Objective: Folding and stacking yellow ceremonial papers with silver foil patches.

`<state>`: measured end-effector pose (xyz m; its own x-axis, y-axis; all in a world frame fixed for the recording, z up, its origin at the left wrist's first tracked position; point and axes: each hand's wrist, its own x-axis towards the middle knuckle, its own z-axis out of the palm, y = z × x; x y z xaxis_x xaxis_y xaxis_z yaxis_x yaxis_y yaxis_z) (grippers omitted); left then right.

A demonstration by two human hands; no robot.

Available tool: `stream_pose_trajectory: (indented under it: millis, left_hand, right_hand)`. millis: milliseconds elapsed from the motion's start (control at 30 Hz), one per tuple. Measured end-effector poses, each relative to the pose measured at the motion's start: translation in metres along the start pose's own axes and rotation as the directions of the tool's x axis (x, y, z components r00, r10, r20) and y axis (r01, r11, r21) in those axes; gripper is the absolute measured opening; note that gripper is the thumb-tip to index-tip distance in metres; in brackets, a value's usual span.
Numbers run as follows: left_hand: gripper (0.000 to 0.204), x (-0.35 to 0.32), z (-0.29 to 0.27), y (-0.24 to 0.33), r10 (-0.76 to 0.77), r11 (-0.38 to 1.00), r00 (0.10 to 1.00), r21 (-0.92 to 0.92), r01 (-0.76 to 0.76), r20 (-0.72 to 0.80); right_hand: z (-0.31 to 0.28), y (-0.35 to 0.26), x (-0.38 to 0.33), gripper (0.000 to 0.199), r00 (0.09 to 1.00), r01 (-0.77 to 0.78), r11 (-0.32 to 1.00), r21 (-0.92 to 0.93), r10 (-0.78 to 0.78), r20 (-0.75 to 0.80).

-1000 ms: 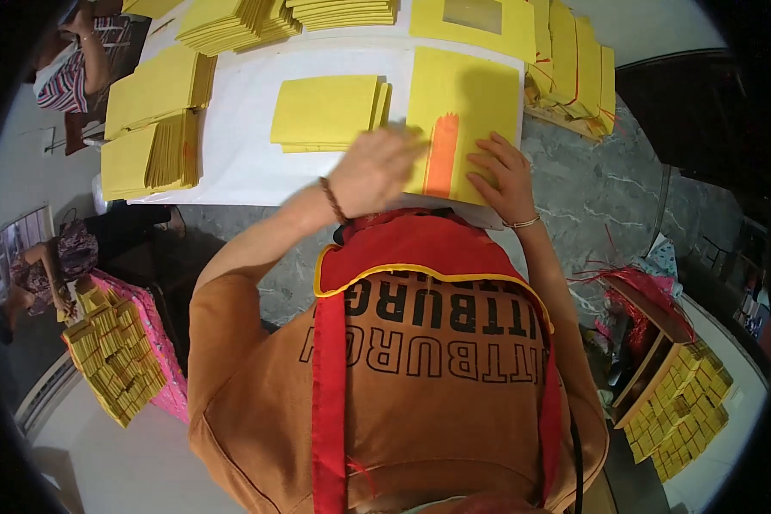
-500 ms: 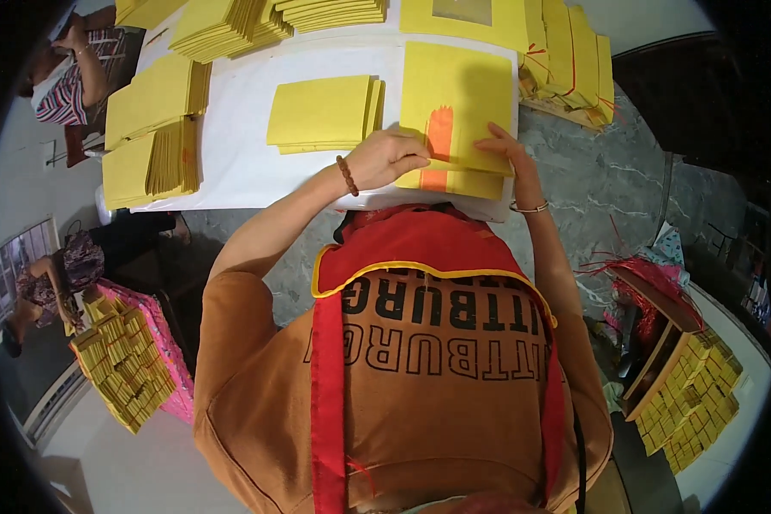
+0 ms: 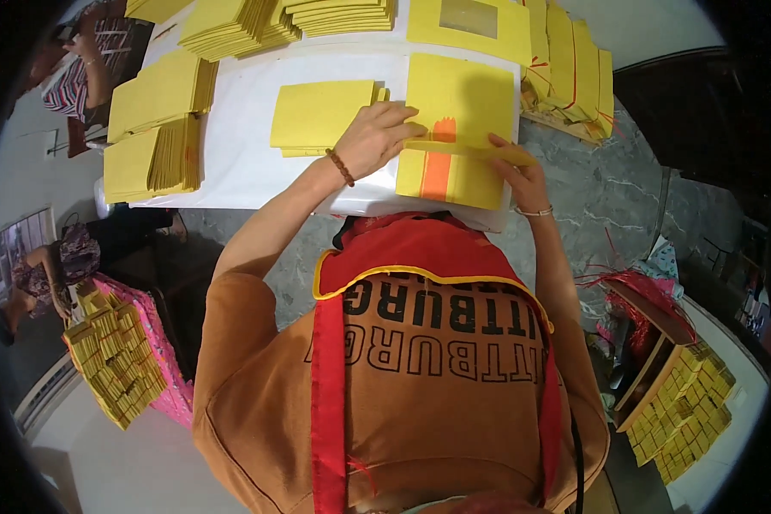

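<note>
In front of me at the table's near edge lies a stack of yellow paper sheets (image 3: 480, 184) with a broad orange-red stripe down it. The near edge of the top yellow paper sheet (image 3: 458, 94) is bent up and stands off the sheets below. My left hand (image 3: 375, 141), with a beaded bracelet on its wrist, has its fingers closed at the left end of that edge; its thumb is partly hidden. My right hand (image 3: 522, 178) pinches the right end. Left of the stack sits a small pile of folded yellow paper (image 3: 321, 111), close to my left hand.
More folded yellow piles stand on the white table (image 3: 240, 137) at the left (image 3: 173, 158) and far side (image 3: 223, 26). Tied yellow bundles (image 3: 574, 73) are beyond its right edge. A person (image 3: 81, 81) sits far left. Yellow bundles fill a pink-lined container (image 3: 120, 360) and a holder at lower right (image 3: 685, 407).
The sheet's near edge is lifted and carried away from me, baring more of the striped stack below. My left hand has shifted slightly left and away. The whole view has moved a little.
</note>
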<state>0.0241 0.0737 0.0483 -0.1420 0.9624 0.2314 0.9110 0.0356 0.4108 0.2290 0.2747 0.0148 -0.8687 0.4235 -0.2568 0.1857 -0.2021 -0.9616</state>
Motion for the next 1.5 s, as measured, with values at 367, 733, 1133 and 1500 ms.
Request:
stream_pose_trajectory:
  millis: [367, 733, 1133, 1500]
  left_hand:
    - [0.018, -0.019, -0.003, 0.030, -0.211, 0.896, 0.965, -0.364, 0.254, 0.152]
    - [0.020, 0.002, 0.020, 0.013, -0.649, 0.425, 0.699, -0.618, 0.662, 0.302]
    - [0.057, 0.005, 0.024, 0.014, -0.687, 0.391, 0.690, -0.683, 0.617, 0.231]
    - [0.051, 0.017, -0.002, 0.032, -0.362, 0.932, 0.907, -0.066, 0.357, -0.215]
  right_hand:
    - [-0.001, -0.005, -0.035, 0.022, 0.980, 0.196, 0.818, -0.540, -0.173, 0.094]
    - [0.028, -0.019, 0.007, 0.040, 0.957, 0.078, 0.969, -0.232, -0.138, -0.254]
    - [0.022, -0.004, 0.017, 0.048, 0.965, 0.076, 0.968, -0.238, -0.132, -0.227]
    - [0.023, 0.002, 0.016, 0.047, 0.951, 0.045, 0.937, -0.347, -0.147, -0.273]
